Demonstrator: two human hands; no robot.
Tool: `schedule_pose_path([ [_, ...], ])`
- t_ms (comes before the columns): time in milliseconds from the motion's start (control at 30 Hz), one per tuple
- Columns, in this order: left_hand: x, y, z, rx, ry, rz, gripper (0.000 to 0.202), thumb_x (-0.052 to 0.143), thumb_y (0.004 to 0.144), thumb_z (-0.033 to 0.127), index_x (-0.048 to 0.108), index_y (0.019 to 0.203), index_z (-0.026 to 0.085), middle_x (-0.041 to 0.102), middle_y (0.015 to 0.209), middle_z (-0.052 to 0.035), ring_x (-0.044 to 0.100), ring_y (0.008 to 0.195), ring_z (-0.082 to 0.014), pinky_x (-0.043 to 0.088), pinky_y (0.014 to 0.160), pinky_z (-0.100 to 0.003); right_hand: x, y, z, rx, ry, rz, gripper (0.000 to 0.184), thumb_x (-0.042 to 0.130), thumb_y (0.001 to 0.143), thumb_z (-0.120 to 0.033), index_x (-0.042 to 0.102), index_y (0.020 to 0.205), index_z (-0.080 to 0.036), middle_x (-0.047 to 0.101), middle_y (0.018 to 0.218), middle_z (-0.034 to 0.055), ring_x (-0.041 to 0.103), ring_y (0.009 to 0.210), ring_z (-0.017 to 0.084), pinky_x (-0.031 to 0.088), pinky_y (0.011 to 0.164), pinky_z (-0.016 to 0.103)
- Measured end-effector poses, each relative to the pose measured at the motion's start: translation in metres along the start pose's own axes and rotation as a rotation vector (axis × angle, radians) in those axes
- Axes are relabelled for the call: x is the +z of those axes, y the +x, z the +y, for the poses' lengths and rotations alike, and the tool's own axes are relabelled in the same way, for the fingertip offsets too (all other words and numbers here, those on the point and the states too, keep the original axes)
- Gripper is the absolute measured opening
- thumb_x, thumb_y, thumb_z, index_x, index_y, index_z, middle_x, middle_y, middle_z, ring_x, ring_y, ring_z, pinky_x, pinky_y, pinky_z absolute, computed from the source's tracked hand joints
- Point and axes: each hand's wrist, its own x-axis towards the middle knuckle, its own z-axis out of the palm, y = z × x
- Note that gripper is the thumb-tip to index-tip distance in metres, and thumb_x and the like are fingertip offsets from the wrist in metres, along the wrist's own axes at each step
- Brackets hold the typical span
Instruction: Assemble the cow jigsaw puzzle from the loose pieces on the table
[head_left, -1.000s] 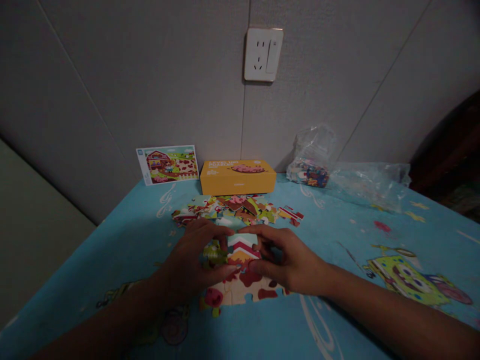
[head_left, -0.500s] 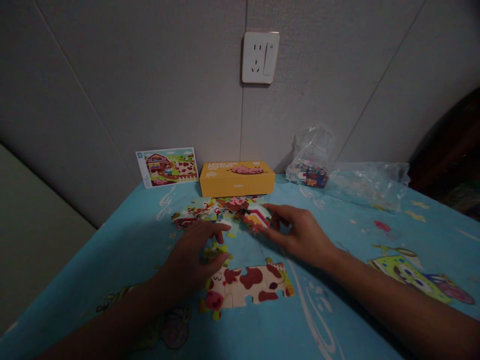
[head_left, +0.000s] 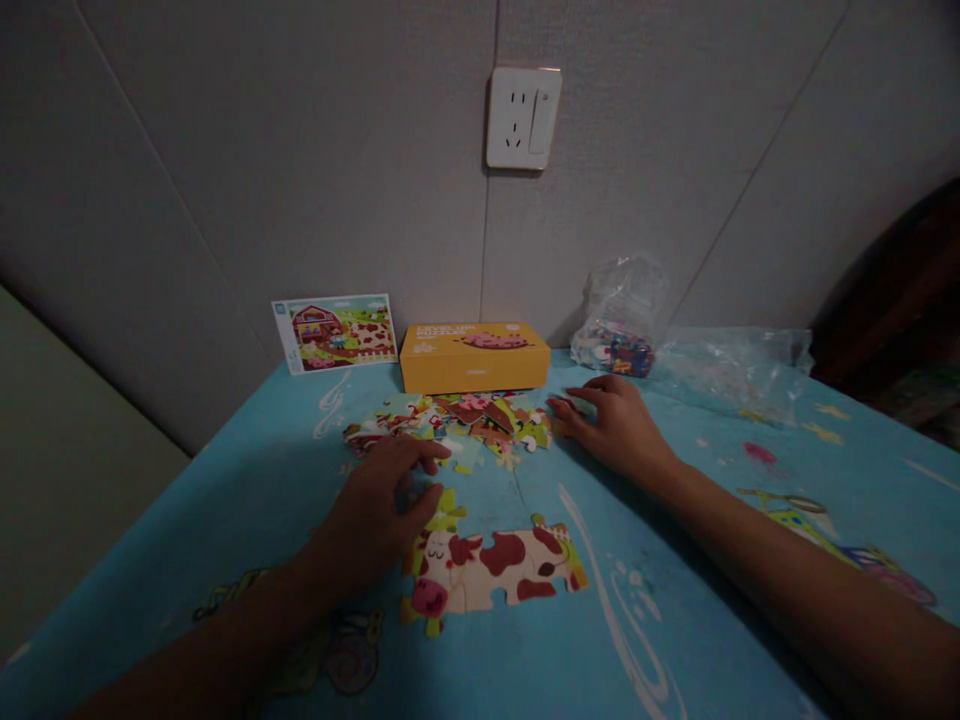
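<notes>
My left hand hovers over the left of the cloth, thumb and index finger apart, with nothing visible between them. Beside its thumb lies a green puzzle piece. Just below is a joined strip of puzzle pieces showing a brown and white cow. Off to the right of the loose pile, my right hand has its thumb and fingers round a puzzle piece, mostly hidden, of which a little red and white shows. The pile of loose puzzle pieces spreads between both hands.
A yellow puzzle box stands behind the pile against the wall. Left of it leans a farm picture card. Clear plastic bags, one containing colourful pieces, lie at the back right. A wall socket is above. Blue patterned cloth covers the surface.
My right hand has moved right, away from the pile, with the striped piece, uncovering more loose pieces. My left hand has shifted slightly left and remains open.
</notes>
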Motion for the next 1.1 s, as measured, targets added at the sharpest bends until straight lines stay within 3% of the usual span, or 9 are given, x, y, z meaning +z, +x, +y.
schedule_pose_path([
  [67,0.0,0.0,0.0,0.001,0.001,0.001,0.026,0.056,0.083,0.016,0.062,0.108,0.019,0.062,0.09,-0.0028,0.058,0.077,-0.0171,0.049,0.073,-0.032,0.001,-0.001,-0.011,-0.08,0.076,0.006,0.046,0.05,0.094,-0.044,0.068,0.122,-0.01,0.061,0.121,0.0215,0.055,0.109,0.033,0.043,0.095,0.047],
  [200,0.001,0.001,0.0,-0.006,-0.014,0.009,0.025,0.056,0.082,0.016,0.063,0.106,0.019,0.062,0.089,-0.0029,0.059,0.078,-0.0172,0.049,0.072,-0.031,0.002,-0.004,-0.031,-0.29,0.155,-0.175,0.055,0.052,0.093,-0.052,0.056,0.136,-0.019,0.052,0.14,0.0166,0.047,0.125,0.034,0.038,0.102,0.053],
  [300,0.0,0.001,0.001,-0.023,-0.019,0.008,0.023,0.055,0.082,0.017,0.064,0.104,0.019,0.063,0.089,-0.0034,0.059,0.078,-0.0172,0.049,0.069,-0.03,0.003,-0.005,-0.036,-0.32,0.197,-0.218,0.048,0.055,0.092,-0.051,0.061,0.127,-0.018,0.057,0.134,0.0164,0.052,0.121,0.032,0.038,0.102,0.053],
  [433,0.0,0.002,0.002,-0.024,-0.021,0.019,0.024,0.055,0.081,0.018,0.064,0.103,0.019,0.064,0.088,-0.0031,0.059,0.075,-0.0165,0.049,0.069,-0.03,-0.001,-0.002,-0.035,-0.324,0.239,-0.187,0.025,0.057,0.093,-0.037,0.066,0.101,-0.015,0.064,0.119,0.0155,0.059,0.106,0.027,0.044,0.094,0.046],
  [533,0.0,0.002,0.003,-0.055,-0.038,0.012,0.022,0.055,0.081,0.019,0.064,0.102,0.018,0.064,0.086,-0.0029,0.058,0.07,-0.0152,0.048,0.065,-0.029,-0.004,-0.001,-0.034,-0.311,0.246,-0.197,0.019,0.06,0.091,-0.032,0.065,0.091,-0.014,0.066,0.105,0.0132,0.061,0.095,0.024,0.047,0.086,0.039],
  [900,0.0,0.002,0.002,-0.072,-0.047,0.022,0.021,0.056,0.081,0.02,0.065,0.1,0.019,0.065,0.084,-0.0023,0.058,0.068,-0.0145,0.049,0.064,-0.028,-0.007,-0.002,-0.038,-0.251,0.292,-0.19,0.012,0.061,0.088,-0.025,0.066,0.091,-0.015,0.064,0.083,0.0068,0.056,0.078,0.019,0.045,0.075,0.033],
  [1100,-0.001,0.002,0.001,-0.105,-0.069,0.007,0.02,0.056,0.083,0.022,0.064,0.101,0.018,0.065,0.087,-0.0034,0.059,0.069,-0.0154,0.05,0.064,-0.029,-0.009,-0.002,-0.038,-0.222,0.321,-0.108,0.011,0.063,0.086,-0.026,0.067,0.09,-0.017,0.065,0.084,0.0068,0.058,0.081,0.02,0.046,0.076,0.033],
])
